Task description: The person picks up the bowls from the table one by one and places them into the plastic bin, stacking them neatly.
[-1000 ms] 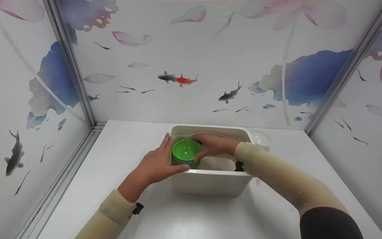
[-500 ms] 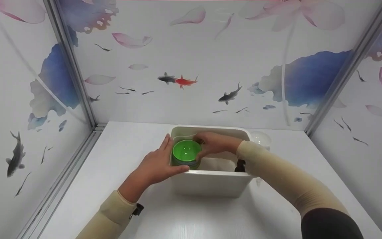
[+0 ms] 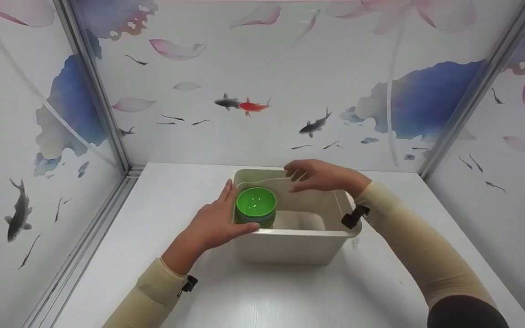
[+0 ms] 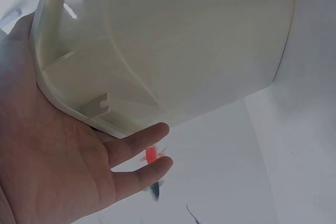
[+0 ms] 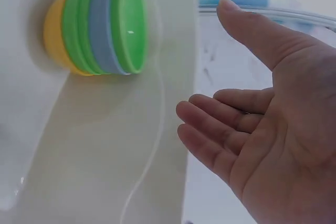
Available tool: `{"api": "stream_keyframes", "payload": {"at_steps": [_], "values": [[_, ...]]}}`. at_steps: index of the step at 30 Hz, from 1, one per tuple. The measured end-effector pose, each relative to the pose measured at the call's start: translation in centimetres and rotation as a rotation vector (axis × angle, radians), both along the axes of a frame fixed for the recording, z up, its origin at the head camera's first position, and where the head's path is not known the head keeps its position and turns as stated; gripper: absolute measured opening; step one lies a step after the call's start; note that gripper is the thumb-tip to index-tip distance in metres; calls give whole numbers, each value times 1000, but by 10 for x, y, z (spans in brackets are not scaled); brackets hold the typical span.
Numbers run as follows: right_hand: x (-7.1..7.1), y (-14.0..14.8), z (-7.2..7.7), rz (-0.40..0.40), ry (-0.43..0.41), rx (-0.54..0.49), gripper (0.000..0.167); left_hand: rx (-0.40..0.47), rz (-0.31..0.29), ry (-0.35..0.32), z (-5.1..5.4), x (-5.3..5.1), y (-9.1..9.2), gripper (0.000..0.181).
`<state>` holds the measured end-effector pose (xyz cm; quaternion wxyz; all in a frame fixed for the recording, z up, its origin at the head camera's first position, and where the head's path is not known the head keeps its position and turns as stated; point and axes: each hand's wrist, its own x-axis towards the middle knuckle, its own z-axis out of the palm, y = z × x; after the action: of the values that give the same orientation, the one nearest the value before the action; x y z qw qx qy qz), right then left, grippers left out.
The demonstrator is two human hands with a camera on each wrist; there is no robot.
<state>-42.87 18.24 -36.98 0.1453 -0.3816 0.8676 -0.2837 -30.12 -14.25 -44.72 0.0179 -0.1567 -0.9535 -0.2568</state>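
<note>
A stack of nested bowls (image 3: 256, 202) stands inside a white plastic bin (image 3: 290, 248), near its left wall. In the right wrist view the stacked bowls (image 5: 97, 24) show green on top, then blue, more green and yellow at the bottom. My left hand (image 3: 214, 224) rests on the bin's left front corner, its thumb lying along the front rim. Its fingers (image 4: 139, 142) look straight beside the rim in the left wrist view. My right hand (image 3: 321, 175) hovers over the bin's back right part, fingers loosely bent, with nothing in it, apart from the bowls.
The bin stands on a white table (image 3: 189, 296) near the back wall (image 3: 267, 68), which is printed with fish and petals. Side panels with metal frame posts (image 3: 96, 86) flank the table. Something small and transparent (image 3: 355, 243) lies right of the bin.
My right hand has let go of the bowl stack and risen up and to the right, out of the bin. The left hand stays on the corner. A clear bowl is now hidden behind my right arm.
</note>
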Motion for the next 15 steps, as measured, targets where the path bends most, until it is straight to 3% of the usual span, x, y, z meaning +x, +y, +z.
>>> {"api": "stream_keyframes", "payload": {"at_steps": [4,8,15], "values": [[7,27,4,-28,51,-140,54,-1,0,3,0,-1,0,138],[18,55,2,-85,172,-276,43,2,0,4,-2,-2,0,135],[33,94,-19,-322,390,-449,30,2,4,1,-4,-3,-1,138]]}}
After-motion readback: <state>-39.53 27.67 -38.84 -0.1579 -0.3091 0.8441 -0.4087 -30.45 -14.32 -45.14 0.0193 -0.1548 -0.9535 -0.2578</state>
